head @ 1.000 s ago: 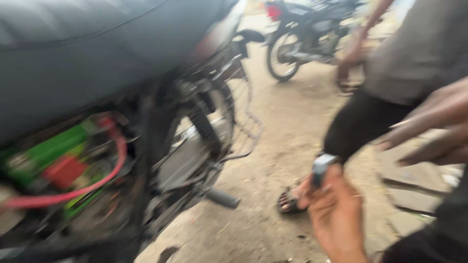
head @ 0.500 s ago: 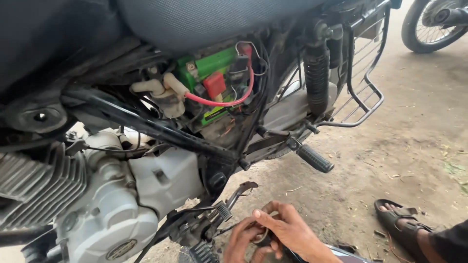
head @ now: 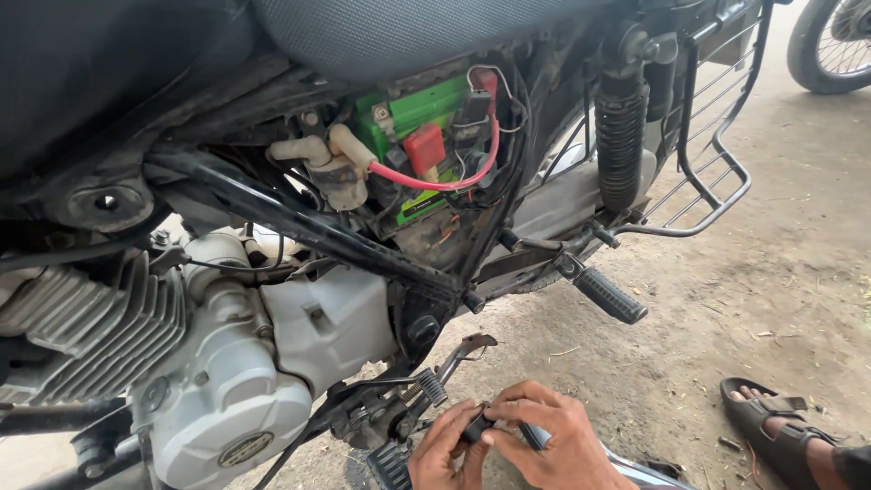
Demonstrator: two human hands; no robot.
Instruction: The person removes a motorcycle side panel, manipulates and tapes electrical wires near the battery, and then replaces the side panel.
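Both my hands meet low in the head view, just below the motorcycle's footrest area. My left hand (head: 442, 451) and my right hand (head: 555, 440) pinch a small black part (head: 476, 428) between their fingers. A dark tool handle (head: 535, 436) pokes out under my right fingers. The hands sit beside the black ribbed foot peg (head: 431, 387) and the brake lever (head: 468, 347). Above them is the silver engine case (head: 227, 399).
A green battery (head: 413, 118) with a red cable (head: 435, 181) sits exposed under the seat (head: 408, 32). A rear foot peg (head: 610, 296) juts right, with a shock absorber (head: 621, 136) and wire guard (head: 708, 118). A person's sandalled foot (head: 771, 426) rests on the dirt ground; another wheel (head: 835, 45) is far right.
The camera swung from a blurred view of a standing person down to the engine side. My hands came together on the small black part and shifted slightly; the view moved closer.
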